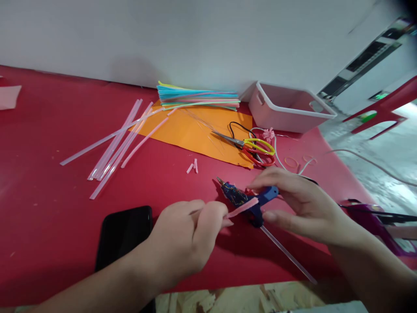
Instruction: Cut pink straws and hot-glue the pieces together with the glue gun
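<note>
Pinched in the fingers of my left hand (192,232) is a pink pipe cleaner (243,208), its free end pointing right across a hot glue gun (239,194). The dark blue gun lies on the red table with its nozzle toward the upper left, and a clear glue stick (288,254) runs out of its back. Around the gun's handle, my right hand (296,206) has its thumb and fingers apart; whether it touches the handle I cannot tell. Several short pink pieces (193,166) lie beyond the gun.
Scissors (250,147) lie on an orange sheet (192,134), below a bundle of coloured pipe cleaners (198,96). More glue sticks (120,145) are at left. A black phone (124,234) is beside my left forearm. A pink bin (289,111) stands at the back right.
</note>
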Tool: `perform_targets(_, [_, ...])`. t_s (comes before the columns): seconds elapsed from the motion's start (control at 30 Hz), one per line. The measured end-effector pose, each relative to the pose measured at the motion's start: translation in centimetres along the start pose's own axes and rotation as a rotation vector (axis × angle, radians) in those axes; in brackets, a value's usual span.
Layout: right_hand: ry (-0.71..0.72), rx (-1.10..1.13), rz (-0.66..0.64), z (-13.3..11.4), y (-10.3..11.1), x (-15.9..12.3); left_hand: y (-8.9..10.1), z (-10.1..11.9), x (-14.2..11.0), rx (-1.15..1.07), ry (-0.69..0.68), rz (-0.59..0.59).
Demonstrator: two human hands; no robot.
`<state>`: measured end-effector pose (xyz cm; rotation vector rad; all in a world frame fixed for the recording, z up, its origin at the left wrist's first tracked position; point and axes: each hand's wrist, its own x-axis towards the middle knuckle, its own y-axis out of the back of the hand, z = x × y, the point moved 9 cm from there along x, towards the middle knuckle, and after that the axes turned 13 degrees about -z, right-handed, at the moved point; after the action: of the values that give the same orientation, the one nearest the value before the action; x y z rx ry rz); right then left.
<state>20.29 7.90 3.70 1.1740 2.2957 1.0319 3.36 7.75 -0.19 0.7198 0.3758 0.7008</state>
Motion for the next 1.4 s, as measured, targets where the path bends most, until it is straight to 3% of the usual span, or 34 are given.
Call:
perform_targets(0.13, [0.12, 0.105, -0.054, -2.1, -0.9, 1.6, -0.1, 0.1, 0.4, 0.017, 0.027, -0.049])
perform_targets(0.27, [0.16, 0.16, -0.079, -3.1, -0.8, 2.8, -0.2, -0.6, 0.5, -0.184, 0.052, -0.027])
perform_targets(0.47, [0.054, 0.309, 0.013, -2.3, -0.4, 4.1, 0.3, -0.6, 0.3, -0.388, -0.028, 0.038])
perform_targets(0.57, [-0.031, 0.3, 0.044, -1.3, 0.1, 5.0, 0.8, -1.6, 0.6, -0.557, 0.036, 0.094])
perform_targets(0.63, [-0.095, 0.174, 0.021, -0.1, 1.2, 5.9, 0.6, -2.7, 0.8, -0.744, 0.113, 0.106])
perform_targets(0.73, [-0.247, -0.291, 0.075, 3.3, 4.8, 6.9, -0.4, -4.3, 1.2, -1.057, 0.231, 0.09])
perform_targets(0.8, [-0.416, -0.598, -0.086, 7.0, 5.8, 7.7, -0.7, -5.1, 1.4, -1.201, 0.273, 0.104])
perform_targets(0.87, [-0.506, -0.669, -0.31, 10.7, 5.5, 8.0, -0.6, -5.6, 1.4, -1.286, 0.284, 0.137])
perform_targets(1.0, [-0.555, -0.659, -0.35, 13.8, 5.7, 8.2, -0.5, -5.8, 1.4, -1.37, 0.29, 0.168])
perform_targets(1.27, [-0.559, -0.68, -0.136, 11.3, 8.3, 7.2, -0.8, -5.9, 1.2, -1.52, 0.352, 0.204])
perform_targets(1.33, [-0.562, -0.631, -0.127, 10.5, 8.7, 6.7, -1.0, -5.9, 1.1, -1.542, 0.353, 0.207])
perform_targets(1.4, [-0.534, -0.421, -0.209, 9.9, 7.7, 6.4, -1.3, -6.0, 0.9, -1.543, 0.378, 0.207])
